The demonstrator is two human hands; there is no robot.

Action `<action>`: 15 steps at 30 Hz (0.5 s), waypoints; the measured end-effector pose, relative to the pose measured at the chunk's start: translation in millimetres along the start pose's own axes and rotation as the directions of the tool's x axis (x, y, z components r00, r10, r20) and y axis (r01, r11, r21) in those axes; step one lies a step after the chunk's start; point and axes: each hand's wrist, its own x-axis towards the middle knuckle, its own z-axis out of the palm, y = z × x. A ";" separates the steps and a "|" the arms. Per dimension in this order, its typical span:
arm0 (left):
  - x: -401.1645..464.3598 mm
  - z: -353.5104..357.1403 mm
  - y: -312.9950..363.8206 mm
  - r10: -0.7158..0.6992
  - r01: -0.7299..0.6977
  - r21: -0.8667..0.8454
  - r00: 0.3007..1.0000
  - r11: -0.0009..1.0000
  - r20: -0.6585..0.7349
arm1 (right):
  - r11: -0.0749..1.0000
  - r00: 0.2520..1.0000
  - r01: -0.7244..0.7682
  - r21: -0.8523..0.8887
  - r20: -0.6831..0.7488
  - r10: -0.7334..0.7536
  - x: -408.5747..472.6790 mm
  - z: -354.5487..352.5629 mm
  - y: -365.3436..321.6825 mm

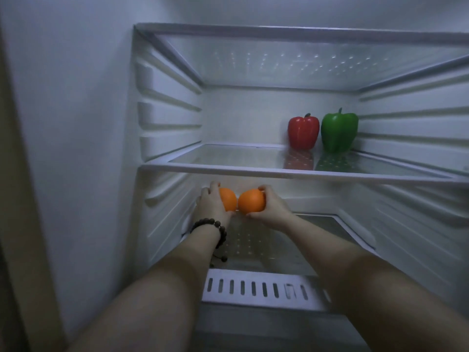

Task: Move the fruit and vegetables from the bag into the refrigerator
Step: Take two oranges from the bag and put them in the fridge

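Both my arms reach into the open refrigerator, under the middle glass shelf (253, 171). My left hand (210, 204) grips one orange (228, 201) at the back left of the lower compartment. My right hand (271, 207) grips a second orange (251, 201) right beside it; the two oranges nearly touch. Whether they rest on the lower shelf (317, 224) or hang just above it I cannot tell. A red bell pepper (303, 132) and a green bell pepper (338, 132) stand upright side by side at the back right of the middle shelf. The bag is out of view.
An upper glass shelf (279, 34) spans the top. Ribbed side walls (170, 115) line both sides. A white slotted panel (253, 288) runs along the front under my arms. The left half of the middle shelf holds nothing.
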 end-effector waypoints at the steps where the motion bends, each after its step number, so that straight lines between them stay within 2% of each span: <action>1: 3.7 3.1 -3.3 0.007 -0.007 0.015 1.000 1.000 0.005 | 1.000 1.000 -0.010 0.015 0.010 0.010 4.3 4.2 0.9; 8: 11.4 7.1 -11.5 0.025 -0.025 0.046 1.000 0.999 -0.008 | 0.987 0.997 -0.043 0.154 0.064 0.033 13.7 15.2 12.3; 15: 3.9 0.0 -12.8 -0.033 0.025 0.126 0.998 0.992 0.057 | 0.993 0.993 -0.050 0.111 0.111 0.038 12.6 15.7 5.7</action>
